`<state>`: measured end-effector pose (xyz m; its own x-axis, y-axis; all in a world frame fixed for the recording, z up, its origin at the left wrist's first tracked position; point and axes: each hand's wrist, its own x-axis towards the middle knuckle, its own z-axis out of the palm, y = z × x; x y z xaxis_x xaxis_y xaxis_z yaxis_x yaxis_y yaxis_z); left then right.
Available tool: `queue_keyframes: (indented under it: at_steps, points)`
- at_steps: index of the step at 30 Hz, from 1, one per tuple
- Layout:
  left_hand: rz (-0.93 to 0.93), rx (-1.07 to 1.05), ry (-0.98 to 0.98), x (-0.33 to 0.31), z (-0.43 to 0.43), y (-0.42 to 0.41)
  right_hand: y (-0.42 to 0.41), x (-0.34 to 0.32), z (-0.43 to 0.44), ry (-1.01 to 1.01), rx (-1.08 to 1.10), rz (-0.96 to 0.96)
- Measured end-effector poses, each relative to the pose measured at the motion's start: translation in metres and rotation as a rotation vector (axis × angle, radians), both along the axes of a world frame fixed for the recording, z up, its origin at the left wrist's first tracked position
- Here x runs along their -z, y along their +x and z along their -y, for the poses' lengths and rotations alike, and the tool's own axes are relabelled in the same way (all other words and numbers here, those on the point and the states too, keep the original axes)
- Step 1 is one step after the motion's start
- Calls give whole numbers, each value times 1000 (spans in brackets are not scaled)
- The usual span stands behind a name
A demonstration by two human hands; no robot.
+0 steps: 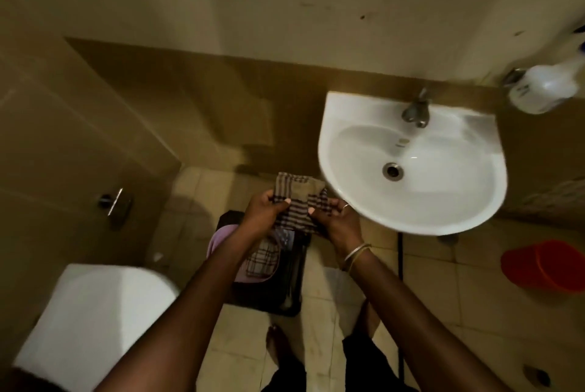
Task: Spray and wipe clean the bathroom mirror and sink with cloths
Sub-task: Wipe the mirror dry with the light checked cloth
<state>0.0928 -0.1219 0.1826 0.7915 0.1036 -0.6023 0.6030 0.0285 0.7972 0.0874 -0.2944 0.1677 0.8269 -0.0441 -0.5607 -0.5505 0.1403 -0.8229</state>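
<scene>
A brown checked cloth is held in front of me, left of the white sink. My left hand pinches its left edge and my right hand pinches its right edge, thumbs on top. The sink is wall-mounted with a metal tap and a drain. A white spray bottle stands at the upper right by the wall. The mirror is not in view.
Below my hands a dark bin holds a second checked cloth and a lilac cloth. A white toilet is at lower left, a red bucket at right. My bare foot stands on the tiled floor.
</scene>
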Motion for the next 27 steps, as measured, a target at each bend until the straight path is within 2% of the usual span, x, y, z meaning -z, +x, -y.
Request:
queue_keyframes:
  at_steps: [5,9,16,20,24,27]
  points:
    - [-43,-39,188,40,-67,-37,-30,51,-73,-75,-83,-21]
    - [-108,-6,337,113,-117,-69,-54,108,-118,-133,-200,-100]
    - [-248,61,353,211,-164,-85,-65,171,-173,-245,-326,-245]
    - [-335,88,399,229,-167,-73,-57,213,-198,-287,-333,-303]
    - [-334,0,350,217,-156,-59,-47,245,-215,-338,-325,-317]
    - [-355,-87,298,236,-154,-52,-47,262,-223,-348,-354,-313]
